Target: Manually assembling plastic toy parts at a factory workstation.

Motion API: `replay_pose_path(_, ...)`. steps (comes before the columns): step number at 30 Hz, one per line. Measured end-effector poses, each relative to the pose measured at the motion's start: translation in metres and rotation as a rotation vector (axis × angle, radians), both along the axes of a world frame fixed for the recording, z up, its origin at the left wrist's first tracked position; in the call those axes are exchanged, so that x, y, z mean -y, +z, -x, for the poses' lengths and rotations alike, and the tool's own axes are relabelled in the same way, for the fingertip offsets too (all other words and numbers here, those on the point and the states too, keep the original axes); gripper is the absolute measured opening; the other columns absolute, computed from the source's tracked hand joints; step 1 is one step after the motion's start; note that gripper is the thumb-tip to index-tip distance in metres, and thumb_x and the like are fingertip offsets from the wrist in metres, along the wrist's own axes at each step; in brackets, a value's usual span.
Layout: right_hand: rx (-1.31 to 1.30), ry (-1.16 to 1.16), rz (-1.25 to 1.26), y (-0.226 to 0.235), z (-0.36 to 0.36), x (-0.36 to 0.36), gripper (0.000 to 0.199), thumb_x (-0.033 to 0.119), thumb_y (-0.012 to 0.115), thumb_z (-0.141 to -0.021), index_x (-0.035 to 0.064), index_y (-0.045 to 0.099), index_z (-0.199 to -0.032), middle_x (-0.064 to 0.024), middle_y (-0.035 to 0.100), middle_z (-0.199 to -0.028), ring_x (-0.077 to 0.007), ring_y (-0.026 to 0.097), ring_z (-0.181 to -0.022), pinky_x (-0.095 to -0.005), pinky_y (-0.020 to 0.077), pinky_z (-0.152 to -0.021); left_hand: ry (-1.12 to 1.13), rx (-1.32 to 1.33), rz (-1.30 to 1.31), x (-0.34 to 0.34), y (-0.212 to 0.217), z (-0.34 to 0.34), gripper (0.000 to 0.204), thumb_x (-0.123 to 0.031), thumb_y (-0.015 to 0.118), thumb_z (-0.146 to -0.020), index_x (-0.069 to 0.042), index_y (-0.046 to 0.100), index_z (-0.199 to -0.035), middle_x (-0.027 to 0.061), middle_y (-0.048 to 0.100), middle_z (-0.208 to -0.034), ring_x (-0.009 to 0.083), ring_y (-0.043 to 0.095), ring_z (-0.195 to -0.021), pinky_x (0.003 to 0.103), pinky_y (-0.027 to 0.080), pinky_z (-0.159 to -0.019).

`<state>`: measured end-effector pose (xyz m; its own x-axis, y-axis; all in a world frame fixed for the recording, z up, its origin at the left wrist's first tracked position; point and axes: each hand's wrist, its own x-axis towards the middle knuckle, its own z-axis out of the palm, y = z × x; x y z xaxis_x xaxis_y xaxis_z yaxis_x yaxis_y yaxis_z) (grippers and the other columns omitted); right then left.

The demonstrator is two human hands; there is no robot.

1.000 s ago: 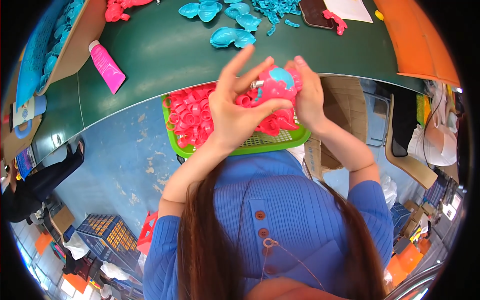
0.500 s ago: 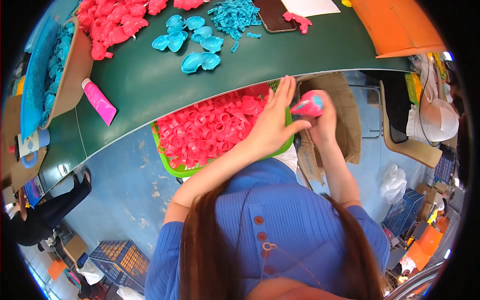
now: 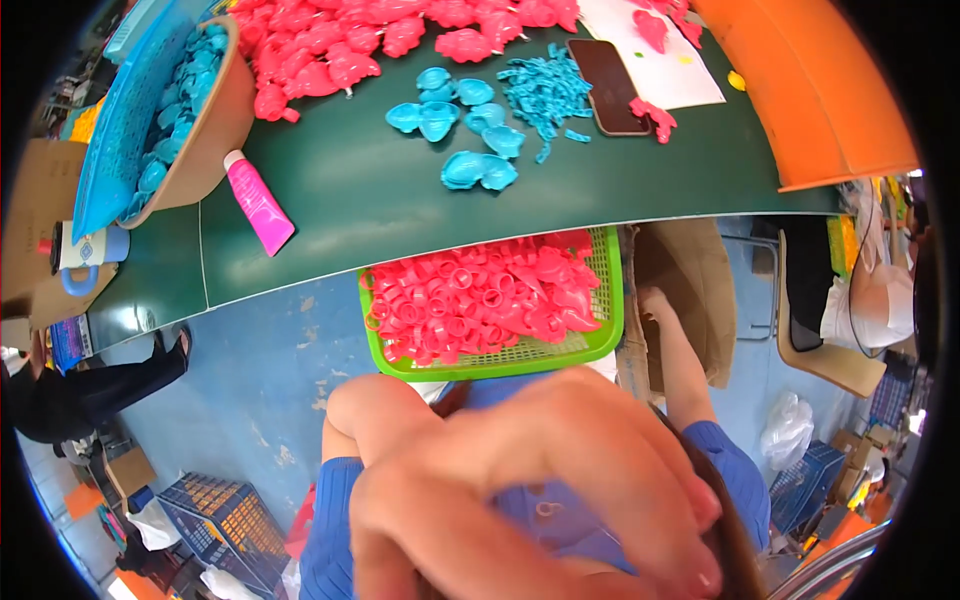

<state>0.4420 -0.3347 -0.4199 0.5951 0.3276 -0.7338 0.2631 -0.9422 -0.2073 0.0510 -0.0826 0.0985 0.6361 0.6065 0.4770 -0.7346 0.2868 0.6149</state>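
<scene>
My left hand (image 3: 540,470) is raised close in front of my chest, large and blurred. Its fingers are bent and spread, and nothing shows between them. My right arm reaches down to the cardboard box (image 3: 700,340) beside the green basket. The right hand (image 3: 654,303) is at the box's opening, its fingers mostly hidden, so whether it holds anything cannot be told. In front of me, under the table edge, the green basket (image 3: 614,290) is filled with pink plastic rings and molded pieces (image 3: 480,300).
On the green table (image 3: 350,180) lie pink molded parts (image 3: 330,50), turquoise shells (image 3: 480,170), small turquoise strips (image 3: 545,95), a phone (image 3: 608,87) and a pink tube (image 3: 260,205). A tan basin (image 3: 215,120) stands left, an orange bin (image 3: 810,90) right. A chair (image 3: 830,360) is at the right.
My left hand has left the basket's side and come up close to the camera. My right hand has lowered toward the box, and the pink piece it held is out of sight.
</scene>
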Motion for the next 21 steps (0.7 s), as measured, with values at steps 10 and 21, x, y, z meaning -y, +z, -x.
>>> replay_pose_path(10, -0.201, 0.268, -0.605, 0.425, 0.083, -0.190, 0.032, 0.024, 0.051, -0.086, 0.0023, 0.059, -0.064, -0.0010, 0.051, -0.048, -0.0065, 0.044, -0.041, -0.0209, 0.0303, -0.039, 0.142, -0.134, 0.403, 0.004, 0.012, 0.047, 0.037, -0.042, 0.041, -0.088, -0.009, 0.057, -0.095, 0.0125, 0.054, -0.085, 0.0267, 0.052, -0.080, 0.051, 0.047, -0.072)
replay_pose_path(21, 0.719, 1.068, -1.285, 0.386, 0.183, -0.465, 0.030, 0.018, 0.065, -0.073, 0.0038, 0.059, -0.099, -0.0132, 0.058, -0.098, -0.0278, 0.052, -0.092, -0.0347, 0.0428, -0.082, 0.021, 0.117, 0.069, -0.059, -0.033, 0.076, 0.072, -0.057, 0.035, -0.086, 0.000, 0.033, -0.129, 0.0142, 0.036, -0.129, 0.0286, 0.036, -0.117, 0.057, 0.031, -0.094)
